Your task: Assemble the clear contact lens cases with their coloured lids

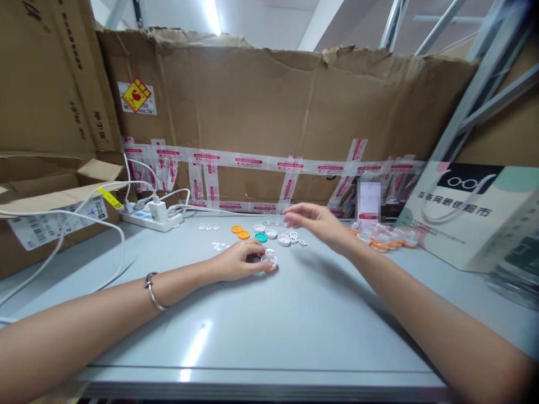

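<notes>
My left hand (242, 261) rests on the table with thumb and fingers closed around a small round plastic piece (269, 261). That piece has an orange base, a clear body and a white spoked part on top. Above the loose parts, my right hand (315, 221) reaches leftward, its fingers stretched out and slightly bent. Its fingertips are beside several clear caps (273, 219) at the back. Below it lie white rings (283, 240) and small white spoked parts (292, 235). A teal ring (261, 238) and orange rings (243, 234) lie just beyond my left hand.
Small white discs (209, 227) lie farther left. Several clear-and-orange pieces (381, 238) are heaped at right, before a paper bag (458, 219). A power strip (154, 219) with white cables and an open carton (50, 213) stand left. A big cardboard sheet (261, 101) closes the back.
</notes>
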`<state>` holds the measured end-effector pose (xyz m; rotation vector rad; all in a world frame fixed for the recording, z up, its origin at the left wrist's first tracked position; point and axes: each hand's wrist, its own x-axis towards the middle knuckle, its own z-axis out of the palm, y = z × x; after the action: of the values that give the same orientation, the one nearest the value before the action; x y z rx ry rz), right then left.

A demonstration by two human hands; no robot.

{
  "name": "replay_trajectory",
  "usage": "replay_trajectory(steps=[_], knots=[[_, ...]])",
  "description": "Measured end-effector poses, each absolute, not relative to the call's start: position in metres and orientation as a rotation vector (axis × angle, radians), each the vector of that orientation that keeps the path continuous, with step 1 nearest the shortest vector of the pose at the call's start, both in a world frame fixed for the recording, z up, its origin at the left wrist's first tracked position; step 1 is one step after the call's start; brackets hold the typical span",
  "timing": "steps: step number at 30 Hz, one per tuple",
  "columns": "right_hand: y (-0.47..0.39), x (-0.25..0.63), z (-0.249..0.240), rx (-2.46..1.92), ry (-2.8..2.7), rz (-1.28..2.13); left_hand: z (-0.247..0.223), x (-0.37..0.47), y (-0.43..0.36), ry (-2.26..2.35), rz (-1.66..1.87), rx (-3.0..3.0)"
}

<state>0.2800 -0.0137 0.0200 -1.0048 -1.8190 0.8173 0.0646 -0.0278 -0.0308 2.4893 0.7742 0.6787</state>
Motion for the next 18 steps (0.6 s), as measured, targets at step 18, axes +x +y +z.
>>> replay_trajectory(steps=[18], knots=[[0.110,0.322,-0.047,-1.279,-1.478,0.679,-0.030,0.065,-0.026,0.909,0.689,2.348]])
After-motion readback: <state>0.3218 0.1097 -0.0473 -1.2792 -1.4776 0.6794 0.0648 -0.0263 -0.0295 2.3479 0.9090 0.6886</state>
